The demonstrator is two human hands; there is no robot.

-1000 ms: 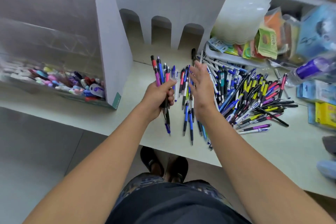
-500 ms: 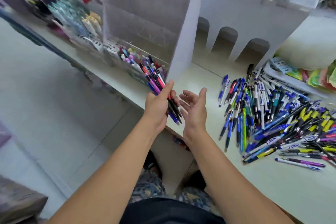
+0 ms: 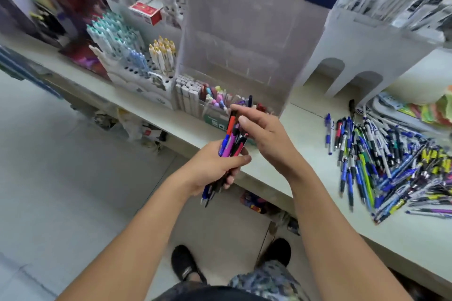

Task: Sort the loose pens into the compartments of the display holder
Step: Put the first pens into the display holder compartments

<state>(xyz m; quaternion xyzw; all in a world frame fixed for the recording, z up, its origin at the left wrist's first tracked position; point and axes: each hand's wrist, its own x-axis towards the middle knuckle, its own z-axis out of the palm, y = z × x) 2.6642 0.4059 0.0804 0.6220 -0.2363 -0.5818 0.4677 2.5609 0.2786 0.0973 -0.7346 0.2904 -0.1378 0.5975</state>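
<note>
Head camera, looking down: a person stands at a shop counter (image 3: 281, 184), sorting pens. The left hand (image 3: 215, 168) is clenched around a bundle of pens (image 3: 231, 142), red, blue, pink and black, held upright just in front of the counter edge. The right hand (image 3: 263, 133) reaches over the top of the bundle, thumb and fingertips pinching the upper end of a red-and-black pen (image 3: 231, 121) that stands among the others.

Just behind the hands stands the clear display holder (image 3: 244, 39), its tall back panel rising over a front row of compartments already stocked with white sticks and pastel-capped pens. To the right, well apart from the hands, a large heap of loose pens (image 3: 381, 159) lies spread over the counter, so most of the sorting appears yet to be done. A white pen rack (image 3: 137, 66) stands to the holder's left and a white arched stand (image 3: 362, 39) to its right.

The step in hand looks to be drawing one pen from the bundle for the holder. To do it well, the pull should run straight along the pen's length while the left hand eases just enough to free it without spilling its neighbours. The pen should then go in tip down, into the compartment matching its kind, clear of the caps already standing there.
</note>
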